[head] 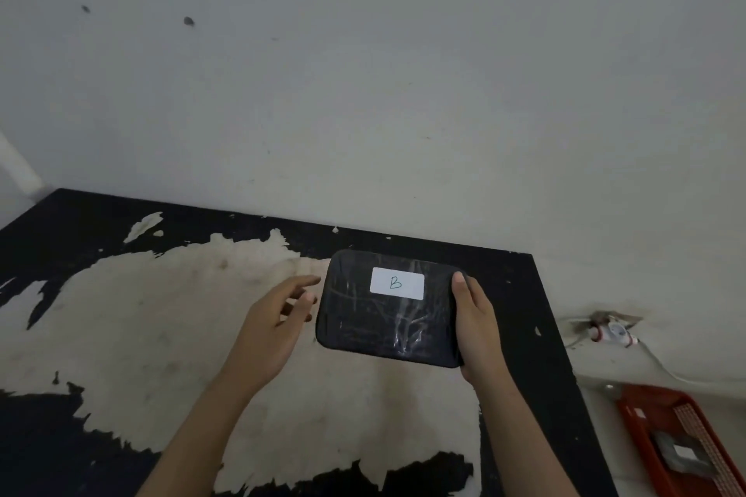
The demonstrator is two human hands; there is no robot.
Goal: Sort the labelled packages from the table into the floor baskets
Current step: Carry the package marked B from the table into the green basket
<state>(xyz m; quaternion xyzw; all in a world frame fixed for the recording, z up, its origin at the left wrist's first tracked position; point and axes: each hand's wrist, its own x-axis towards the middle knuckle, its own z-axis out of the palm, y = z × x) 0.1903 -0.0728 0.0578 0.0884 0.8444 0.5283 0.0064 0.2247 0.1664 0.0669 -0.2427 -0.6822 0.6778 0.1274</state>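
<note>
Right hand (478, 325) holds package (387, 319); red basket (682, 440) contains perhaps one packet

One text can be read: a handwritten letter "B" in dark ink on a white rectangular label (397, 283). The label sits on the upper face of a black plastic-wrapped package (389, 309), right of centre in the frame. In the red basket (646, 412) at the lower right, a small white patch shows on a dark item, too small to read.
</note>
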